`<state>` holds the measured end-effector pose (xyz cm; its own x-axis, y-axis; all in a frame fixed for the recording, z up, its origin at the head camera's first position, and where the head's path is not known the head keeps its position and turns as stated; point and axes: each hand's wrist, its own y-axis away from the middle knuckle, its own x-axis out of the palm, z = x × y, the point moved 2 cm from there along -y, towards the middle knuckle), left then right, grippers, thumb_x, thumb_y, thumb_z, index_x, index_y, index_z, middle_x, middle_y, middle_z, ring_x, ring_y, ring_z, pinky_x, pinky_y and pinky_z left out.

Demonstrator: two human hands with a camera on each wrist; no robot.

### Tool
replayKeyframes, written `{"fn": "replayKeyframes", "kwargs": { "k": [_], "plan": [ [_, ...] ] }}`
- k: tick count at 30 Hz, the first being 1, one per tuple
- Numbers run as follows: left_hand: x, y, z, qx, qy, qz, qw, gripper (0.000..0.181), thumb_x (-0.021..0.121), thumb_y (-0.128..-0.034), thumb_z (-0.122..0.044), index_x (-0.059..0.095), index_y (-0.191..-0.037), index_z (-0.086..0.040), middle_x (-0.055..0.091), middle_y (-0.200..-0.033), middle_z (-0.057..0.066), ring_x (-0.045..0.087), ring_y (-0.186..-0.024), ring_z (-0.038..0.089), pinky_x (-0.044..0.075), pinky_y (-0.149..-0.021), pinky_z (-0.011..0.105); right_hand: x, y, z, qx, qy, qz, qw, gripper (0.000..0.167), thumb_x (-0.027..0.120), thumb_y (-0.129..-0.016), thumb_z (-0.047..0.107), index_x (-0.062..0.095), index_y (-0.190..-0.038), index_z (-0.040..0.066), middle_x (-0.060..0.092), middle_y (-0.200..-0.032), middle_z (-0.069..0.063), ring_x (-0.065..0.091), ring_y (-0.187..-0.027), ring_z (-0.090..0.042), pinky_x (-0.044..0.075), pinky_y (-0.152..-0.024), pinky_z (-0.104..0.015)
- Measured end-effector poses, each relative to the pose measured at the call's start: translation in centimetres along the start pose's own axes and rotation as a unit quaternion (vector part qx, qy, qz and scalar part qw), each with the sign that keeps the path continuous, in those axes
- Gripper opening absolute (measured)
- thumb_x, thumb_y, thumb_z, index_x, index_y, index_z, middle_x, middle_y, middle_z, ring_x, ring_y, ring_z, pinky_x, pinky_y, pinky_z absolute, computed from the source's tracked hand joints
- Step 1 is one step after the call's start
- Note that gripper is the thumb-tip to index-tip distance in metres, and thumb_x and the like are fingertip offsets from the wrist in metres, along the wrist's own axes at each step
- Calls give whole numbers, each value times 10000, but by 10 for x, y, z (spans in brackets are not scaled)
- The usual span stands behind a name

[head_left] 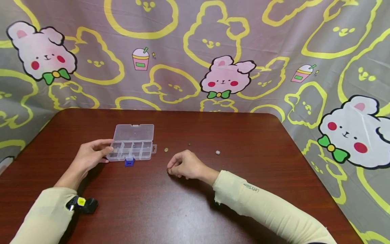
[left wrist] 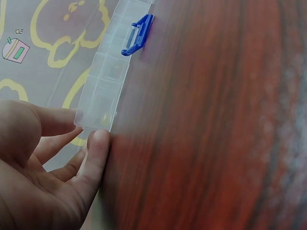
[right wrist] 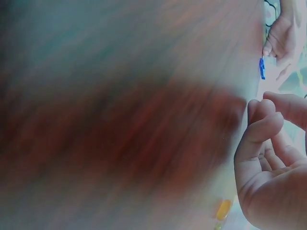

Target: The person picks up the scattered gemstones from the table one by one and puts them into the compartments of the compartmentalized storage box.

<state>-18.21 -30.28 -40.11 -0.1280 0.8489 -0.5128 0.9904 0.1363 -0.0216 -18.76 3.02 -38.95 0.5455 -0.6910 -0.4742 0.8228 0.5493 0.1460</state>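
Observation:
A clear plastic compartment box (head_left: 143,157) stands on the table with its lid (head_left: 134,133) raised at the back and a blue latch (head_left: 129,163) hanging at the front. My left hand (head_left: 90,155) grips the box's left end; in the left wrist view the thumb presses the near corner and a finger lies along the far side. Small bits sit in some compartments, too faint to identify. Right of the box, my right hand (head_left: 187,165) pinches a tiny dark brown piece (head_left: 168,171) between thumb and forefinger, just at the tabletop. The right wrist view hides that piece.
Three small pieces lie loose on the brown table (head_left: 195,210): a yellowish one (head_left: 166,149) beside the box, a tiny green one (head_left: 189,144) behind my right hand, and a whitish one (head_left: 217,152) farther right. A patterned cloth (head_left: 176,51) hangs behind the table.

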Motion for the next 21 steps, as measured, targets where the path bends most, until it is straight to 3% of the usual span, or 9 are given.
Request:
{"fn": "replayKeyframes", "kwargs": {
  "k": [12,21],
  "plan": [
    [0,0,0,-49,-54,12,10000,406,624,-993,-92,561,-1354,82,638,-1119,276,617,-737,97,588,-604,280,1,-4,4,-94,-264,-141,9995,56,744,-861,35,749,-898,77,627,-620,2,541,-503,-141,393,-380,-217],
    [0,0,-2,-187,-108,14,9998,421,625,-998,-110,555,-1373,67,621,-1153,280,622,-781,149,590,-618,277,5,-11,5,-60,-779,-231,9967,65,756,-857,11,743,-902,56,630,-639,-81,534,-503,-151,397,-375,-227]
  ]
}}
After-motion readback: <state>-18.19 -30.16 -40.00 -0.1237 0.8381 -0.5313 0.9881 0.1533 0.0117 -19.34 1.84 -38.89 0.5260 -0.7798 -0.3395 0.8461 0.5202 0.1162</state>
